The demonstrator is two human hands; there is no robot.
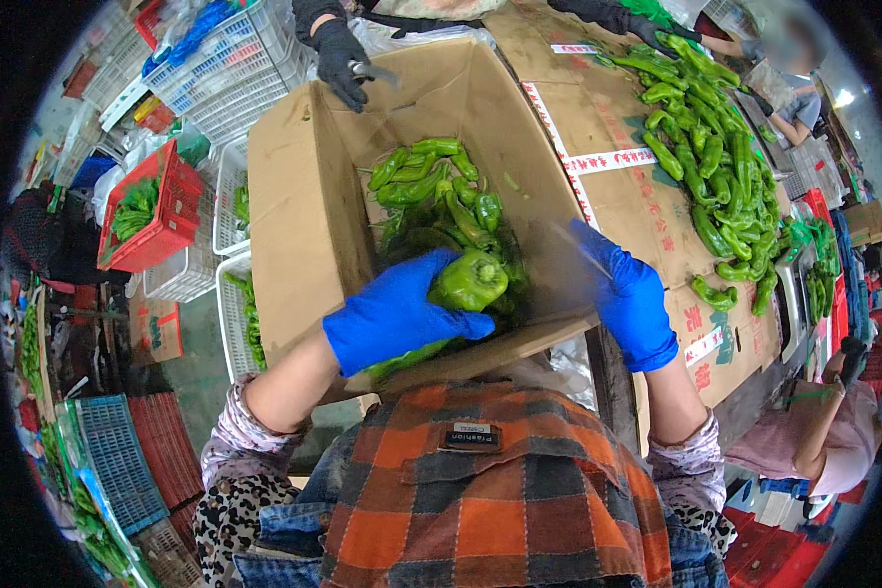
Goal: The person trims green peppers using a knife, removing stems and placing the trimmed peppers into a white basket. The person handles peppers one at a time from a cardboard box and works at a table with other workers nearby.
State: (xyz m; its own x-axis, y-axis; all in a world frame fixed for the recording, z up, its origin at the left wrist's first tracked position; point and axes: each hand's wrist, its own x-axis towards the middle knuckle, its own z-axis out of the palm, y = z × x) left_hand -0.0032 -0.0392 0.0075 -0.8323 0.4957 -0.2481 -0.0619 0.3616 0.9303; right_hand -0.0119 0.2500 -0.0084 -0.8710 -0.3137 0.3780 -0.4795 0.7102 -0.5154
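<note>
My left hand [400,309], in a blue glove, grips a thick green pepper [472,282] whose end faces up. It is over the near side of an open cardboard box [287,213]. Inside the box lies a heap of long green peppers [441,195]. Beyond the box's right wall, my right hand [632,298], also blue-gloved, is closed around a thin tool [594,259]; motion blurs it, so its exact kind is unclear. More of the same peppers [382,360] show beneath my left wrist.
At the box's far left corner, another person's black-gloved hand [342,66] holds a small blade [373,73]. Flattened cardboard [617,198] to the right bears a large pile of peppers [728,169]. A red crate [184,213] and white crates [228,59] stand left. Several co-workers are on the right.
</note>
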